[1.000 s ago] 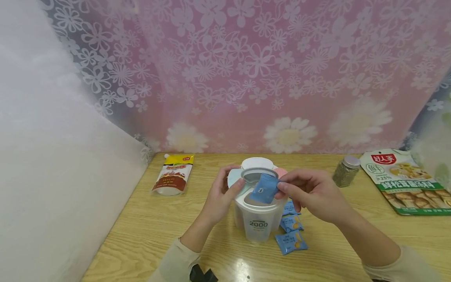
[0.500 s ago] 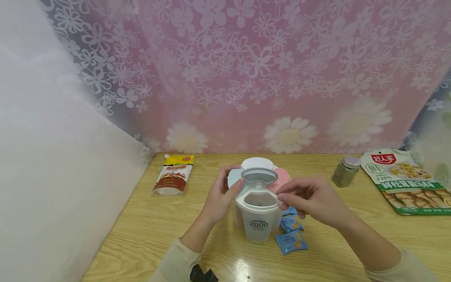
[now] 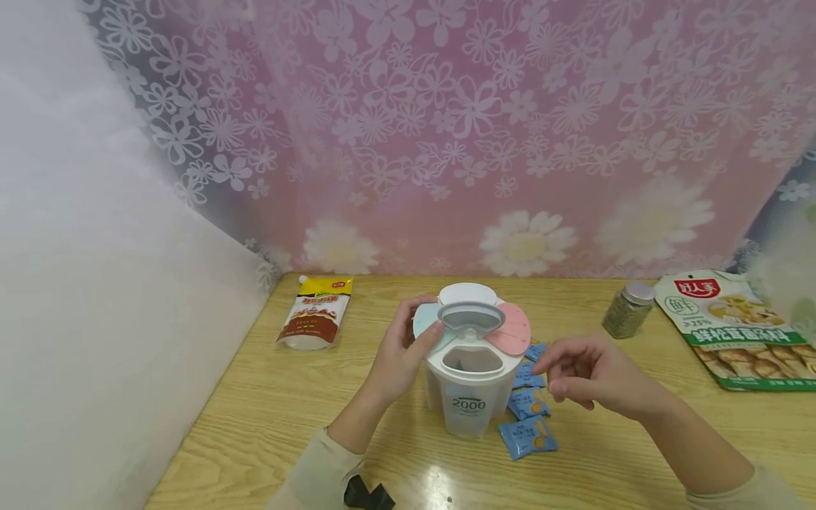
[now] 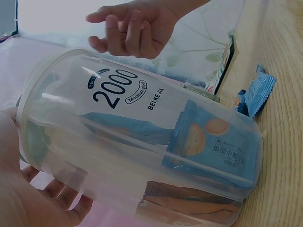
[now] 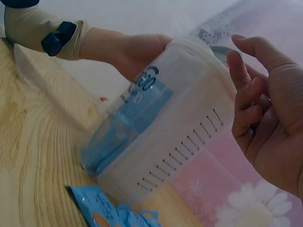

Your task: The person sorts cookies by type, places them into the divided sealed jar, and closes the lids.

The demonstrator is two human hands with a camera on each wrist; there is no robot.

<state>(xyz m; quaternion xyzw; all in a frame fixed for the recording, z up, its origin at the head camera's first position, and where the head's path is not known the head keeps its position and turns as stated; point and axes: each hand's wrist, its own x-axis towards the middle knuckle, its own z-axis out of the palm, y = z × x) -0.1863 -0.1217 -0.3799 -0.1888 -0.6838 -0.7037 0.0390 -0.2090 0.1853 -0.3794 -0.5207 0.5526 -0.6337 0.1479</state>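
A clear plastic storage container (image 3: 468,407) marked 2000 stands on the table, its grey-rimmed front flap (image 3: 470,316) raised over an opening. My left hand (image 3: 400,358) grips its upper left side, thumb on the pale blue lid section (image 3: 426,320). Through the wall in the left wrist view show blue snack packets (image 4: 213,146) and a brown packet (image 4: 189,203) in separate compartments. My right hand (image 3: 605,375) hovers to the right of the container, fingers loosely bent with nothing between them. Several blue snack packets (image 3: 528,437) lie on the table between it and the container.
Back left lies a pouch (image 3: 316,312) with a yellow top. A glass jar of dried herbs (image 3: 627,310) stands back right, beside a large green and white mushroom seasoning bag (image 3: 733,329). A flowered pink curtain (image 3: 408,142) hangs behind the wooden table (image 3: 255,439).
The blue snack packet in my right hand has gone into the container's front opening. That hand has then drawn back to the right, empty. My left hand has stayed on the container.
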